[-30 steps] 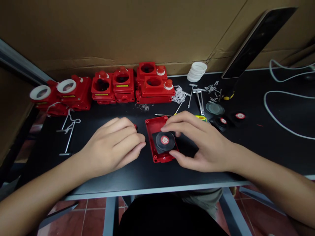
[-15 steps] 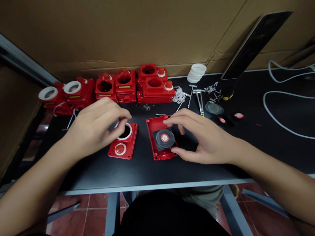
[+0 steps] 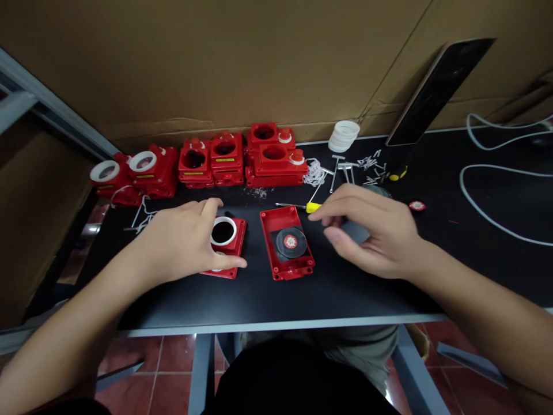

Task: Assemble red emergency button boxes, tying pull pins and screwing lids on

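Note:
My left hand [image 3: 181, 236] is open, its thumb and index finger spread over the left side of a red cover plate [image 3: 235, 249]. A white ring [image 3: 234, 230] frames a round dark opening in this cover. To its right lies an open red box [image 3: 268, 239], with a clear disc [image 3: 299, 251] over a red-and-white label [image 3: 291, 241] on a dark square piece inside. My right hand [image 3: 374, 233] is above the table right of the box, fingers curved and thumb apart. A greyish shape shows behind its fingers; whether it is touched I cannot tell. A yellow-handled screwdriver [image 3: 313, 207] lies behind the box.
Several assembled red boxes [image 3: 276, 170] line the cardboard wall [image 3: 259, 63]. White rings [image 3: 344, 135] are stacked at the back. T-shaped metal pieces [image 3: 334, 173], screws [image 3: 375, 163], a labelled dark piece [image 3: 417, 206] and a white cable [image 3: 488, 222] are on the right.
My left hand has opened and lowered around the cover plate. My right hand has moved right, away from the box, uncovering its right side and the screwdriver's handle. The view has shifted slightly.

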Demonstrator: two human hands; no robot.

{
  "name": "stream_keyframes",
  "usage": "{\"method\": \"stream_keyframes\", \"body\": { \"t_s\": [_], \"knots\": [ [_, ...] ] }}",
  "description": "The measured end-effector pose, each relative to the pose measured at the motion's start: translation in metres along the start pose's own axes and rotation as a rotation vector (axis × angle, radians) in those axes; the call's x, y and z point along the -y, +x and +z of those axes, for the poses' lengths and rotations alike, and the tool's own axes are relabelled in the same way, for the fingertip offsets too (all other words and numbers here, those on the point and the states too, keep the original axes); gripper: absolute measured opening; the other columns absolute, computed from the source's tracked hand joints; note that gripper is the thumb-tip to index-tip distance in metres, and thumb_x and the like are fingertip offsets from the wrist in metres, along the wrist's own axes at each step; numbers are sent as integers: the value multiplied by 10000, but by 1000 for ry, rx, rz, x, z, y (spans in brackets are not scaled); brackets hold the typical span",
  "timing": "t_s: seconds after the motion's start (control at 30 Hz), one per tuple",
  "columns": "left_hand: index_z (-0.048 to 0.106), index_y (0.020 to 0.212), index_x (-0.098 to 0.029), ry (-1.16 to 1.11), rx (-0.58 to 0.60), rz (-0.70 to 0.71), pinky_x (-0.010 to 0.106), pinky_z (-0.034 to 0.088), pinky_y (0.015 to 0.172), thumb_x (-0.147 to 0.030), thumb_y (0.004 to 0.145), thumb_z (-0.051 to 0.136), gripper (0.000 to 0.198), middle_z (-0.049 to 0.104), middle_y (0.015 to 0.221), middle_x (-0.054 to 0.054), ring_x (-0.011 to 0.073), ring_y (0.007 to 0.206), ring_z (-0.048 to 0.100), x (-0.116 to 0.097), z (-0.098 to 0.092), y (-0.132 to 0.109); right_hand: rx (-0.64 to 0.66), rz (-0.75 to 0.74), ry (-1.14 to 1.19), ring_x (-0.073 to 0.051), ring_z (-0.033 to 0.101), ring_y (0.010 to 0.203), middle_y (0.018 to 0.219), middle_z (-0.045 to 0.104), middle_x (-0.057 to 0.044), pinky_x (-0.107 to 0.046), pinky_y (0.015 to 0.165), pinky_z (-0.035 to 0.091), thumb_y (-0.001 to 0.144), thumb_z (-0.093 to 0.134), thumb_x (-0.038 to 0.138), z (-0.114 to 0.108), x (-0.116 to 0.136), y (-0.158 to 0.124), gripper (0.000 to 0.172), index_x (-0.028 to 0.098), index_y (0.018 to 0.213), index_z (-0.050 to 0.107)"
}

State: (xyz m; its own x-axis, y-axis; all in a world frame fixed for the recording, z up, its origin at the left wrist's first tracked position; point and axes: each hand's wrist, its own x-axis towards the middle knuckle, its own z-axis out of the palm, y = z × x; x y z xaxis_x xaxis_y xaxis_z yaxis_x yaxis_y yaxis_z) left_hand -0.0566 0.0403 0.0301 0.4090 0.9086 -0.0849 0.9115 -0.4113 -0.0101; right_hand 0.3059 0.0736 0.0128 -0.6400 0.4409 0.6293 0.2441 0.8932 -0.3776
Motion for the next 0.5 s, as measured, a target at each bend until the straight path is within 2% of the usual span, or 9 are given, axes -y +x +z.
{"method": "stream_keyframes", "body": {
  "t_s": [0.07, 0.13, 0.2, 0.27, 0.33, 0.4, 0.5],
  "knots": [
    [680, 1375, -109, 50, -19, -31, 510, 638, 762, -915, 863, 815, 965, 846, 1081, 235, 517, 981, 852, -13, 2, -2, -88, 7, -48, -229, 775, 828, 975, 803, -52, -393, 724, 647, 1048, 660, 87, -4, 2, 0, 242, 276, 1166, 753],
    [673, 1407, -87, 52, -48, -23, 519, 653, 801, -716, 926, 814, 805, 841, 1066, 226, 502, 982, 850, -20, 3, -2, -133, 9, -85, -243, 795, 831, 973, 822, -50, -419, 731, 655, 1033, 667, 81, -7, 4, 0, 241, 289, 1105, 763],
    [662, 1432, -87, 37, -87, 35, 533, 672, 853, -500, 928, 773, 661, 841, 1124, 224, 482, 1028, 846, -20, 1, -2, -155, 5, -104, -240, 799, 813, 952, 826, -44, -423, 722, 649, 1026, 676, 90, -8, 4, -1, 224, 288, 1076, 768],
    [648, 1448, -96, 13, -119, 131, 546, 688, 914, -353, 887, 731, 622, 832, 1226, 232, 465, 1111, 831, -15, -3, -3, -166, -12, -112, -233, 794, 787, 933, 829, -39, -418, 694, 626, 1014, 683, 89, -8, 3, -1, 214, 279, 1062, 769],
    [628, 1467, -117, -29, -135, 221, 553, 696, 976, -288, 845, 729, 653, 810, 1330, 237, 453, 1210, 803, -6, -8, -4, -166, -30, -120, -229, 787, 766, 914, 826, -34, -419, 670, 606, 1006, 683, 81, -6, 2, 0, 219, 278, 1054, 766],
    [631, 1469, -156, -72, -133, 268, 571, 692, 1031, -295, 821, 776, 678, 784, 1416, 230, 457, 1289, 770, 3, -10, -5, -157, -33, -125, -233, 780, 752, 894, 817, -26, -428, 655, 601, 1011, 677, 85, -5, 1, 0, 225, 289, 1048, 763],
    [716, 1307, -218, -77, -64, 261, 571, 696, 964, -301, 826, 824, 500, 791, 1369, 185, 452, 1236, 767, 15, -8, -4, -148, -20, -123, -236, 763, 743, 899, 805, -26, -431, 634, 606, 1022, 675, 86, -2, 1, 1, 242, 302, 1070, 775]
  ]
}}
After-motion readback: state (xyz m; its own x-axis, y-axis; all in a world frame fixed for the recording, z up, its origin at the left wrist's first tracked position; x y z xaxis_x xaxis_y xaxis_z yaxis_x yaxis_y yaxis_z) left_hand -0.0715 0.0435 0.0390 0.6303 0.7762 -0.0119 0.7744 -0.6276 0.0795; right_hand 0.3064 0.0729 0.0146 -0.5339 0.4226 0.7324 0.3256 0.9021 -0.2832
